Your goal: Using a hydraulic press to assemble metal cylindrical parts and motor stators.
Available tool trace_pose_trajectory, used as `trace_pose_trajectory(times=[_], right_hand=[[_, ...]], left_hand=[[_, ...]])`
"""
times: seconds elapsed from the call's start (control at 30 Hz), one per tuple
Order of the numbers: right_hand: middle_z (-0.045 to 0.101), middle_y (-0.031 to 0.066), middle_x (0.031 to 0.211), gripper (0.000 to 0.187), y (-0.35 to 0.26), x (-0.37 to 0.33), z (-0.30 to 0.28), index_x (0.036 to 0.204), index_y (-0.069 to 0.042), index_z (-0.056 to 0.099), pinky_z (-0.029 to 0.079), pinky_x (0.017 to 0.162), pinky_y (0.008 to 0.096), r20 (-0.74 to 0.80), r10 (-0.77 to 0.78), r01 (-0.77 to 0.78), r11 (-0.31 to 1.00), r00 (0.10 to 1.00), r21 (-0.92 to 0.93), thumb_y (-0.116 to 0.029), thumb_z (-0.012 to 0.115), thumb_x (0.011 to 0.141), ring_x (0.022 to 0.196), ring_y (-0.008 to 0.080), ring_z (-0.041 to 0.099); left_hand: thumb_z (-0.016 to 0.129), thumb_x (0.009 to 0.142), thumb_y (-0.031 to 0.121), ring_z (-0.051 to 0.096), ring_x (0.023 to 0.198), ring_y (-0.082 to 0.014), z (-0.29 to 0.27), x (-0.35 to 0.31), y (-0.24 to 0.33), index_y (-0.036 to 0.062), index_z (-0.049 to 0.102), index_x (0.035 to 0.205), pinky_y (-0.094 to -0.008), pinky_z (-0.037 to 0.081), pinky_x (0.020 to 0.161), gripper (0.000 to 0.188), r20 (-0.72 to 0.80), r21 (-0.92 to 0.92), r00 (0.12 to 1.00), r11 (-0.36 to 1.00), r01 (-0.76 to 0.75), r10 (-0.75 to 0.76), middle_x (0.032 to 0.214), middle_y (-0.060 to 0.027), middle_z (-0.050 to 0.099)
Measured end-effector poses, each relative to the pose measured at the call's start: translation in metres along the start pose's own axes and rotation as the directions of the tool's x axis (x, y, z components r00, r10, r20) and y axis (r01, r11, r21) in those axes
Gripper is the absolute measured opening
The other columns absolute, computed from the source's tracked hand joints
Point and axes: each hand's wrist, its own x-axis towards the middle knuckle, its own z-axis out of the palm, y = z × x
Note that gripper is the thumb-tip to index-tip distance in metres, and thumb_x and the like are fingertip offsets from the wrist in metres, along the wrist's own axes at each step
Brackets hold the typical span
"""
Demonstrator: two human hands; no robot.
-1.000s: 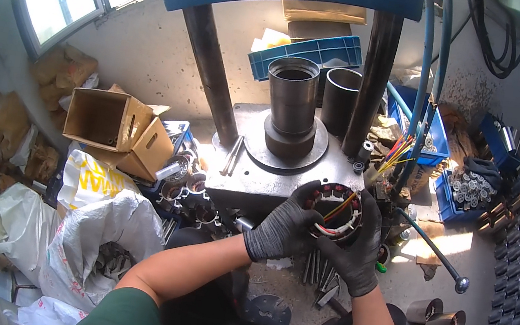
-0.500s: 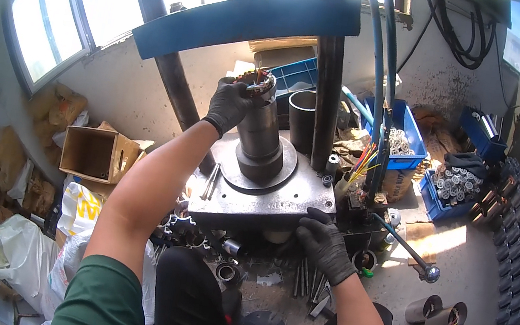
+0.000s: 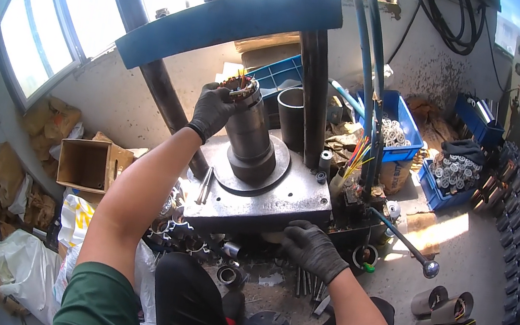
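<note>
My left hand [image 3: 214, 111], in a dark glove, is closed on the upper rim of a wire-wound stator [image 3: 242, 88] with coloured leads. The stator is at the top of an upright steel cylinder [image 3: 249, 132]. That cylinder stands on a round base disc [image 3: 275, 172] on the thick steel plate [image 3: 294, 202] of a press. Just under the plate's front right edge, my gloved right hand [image 3: 314, 247] has its fingers loosely bent and apart, with nothing visible in them. A pale rounded part [image 3: 273, 237] sits beside its fingertips, partly hidden.
The press's blue crossbeam [image 3: 234, 22] spans above, between dark posts [image 3: 311, 96]. A hollow steel tube [image 3: 291, 116] stands behind the cylinder. Thin rods [image 3: 204, 186] are at the plate's left. A ball-ended lever [image 3: 406, 246] juts out right. Grey sleeves [image 3: 446, 321] stack on the floor.
The view has shifted slightly, moving the press leftward in it. My left hand stays on the stator. My right hand has moved from the plate's front edge to just below it.
</note>
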Motion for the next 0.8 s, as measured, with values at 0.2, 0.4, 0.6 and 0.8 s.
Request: trace_pose_trajectory(times=[0.2,0.4,0.6,0.8], right_hand=[[0.068,0.0234,0.119,0.035,0.007,-0.001,0.005,0.113,-0.001,0.071,0.055,0.097,0.044,-0.01,-0.068,0.068,0.997,0.998,-0.029,-0.024,0.075,0.088,0.113,0.04,0.066],[0.07,0.0206,0.112,0.033,0.015,0.0,0.015,0.11,-0.004,0.073,0.057,0.092,0.0455,-0.05,-0.072,0.072,0.997,0.996,-0.009,-0.025,0.076,0.085,0.105,0.0393,0.069],[0.071,0.0197,0.115,0.038,0.009,-0.001,0.015,0.116,-0.005,0.073,0.056,0.095,0.0449,0.039,-0.053,0.056,0.996,0.998,-0.073,-0.028,0.074,0.087,0.107,0.0394,0.068],[0.069,0.0209,0.113,0.032,-0.001,-0.004,0.012,0.112,-0.003,0.072,0.055,0.093,0.0471,0.18,-0.054,0.062,0.997,0.982,-0.038,-0.025,0.073,0.089,0.106,0.0412,0.067]], left_hand=[[0.084,0.08,0.023,0.072,0.094,-0.027,-0.007,-0.005,0.021,0.0009,0.08,0.1,-0.0366,0.055,0.087,0.03,-0.034,-0.204,0.984,0.963,-0.178,0.175,0.102,-0.0177,0.072],[0.083,0.082,0.026,0.072,0.086,-0.0271,-0.015,-0.008,0.028,0.0,0.079,0.102,-0.0375,0.055,0.085,0.033,0.107,-0.077,0.994,0.997,0.009,0.0,0.092,-0.0175,0.073],[0.083,0.081,0.028,0.071,0.088,-0.0295,-0.008,-0.006,0.018,0.0,0.079,0.102,-0.0388,0.055,0.085,0.034,0.029,0.049,1.0,0.999,0.01,-0.011,0.097,-0.0188,0.073],[0.083,0.081,0.02,0.068,0.094,-0.0273,-0.012,-0.006,0.018,-0.0007,0.079,0.102,-0.0373,0.053,0.087,0.03,0.117,-0.101,0.993,0.995,-0.007,0.019,0.097,-0.0174,0.071]])
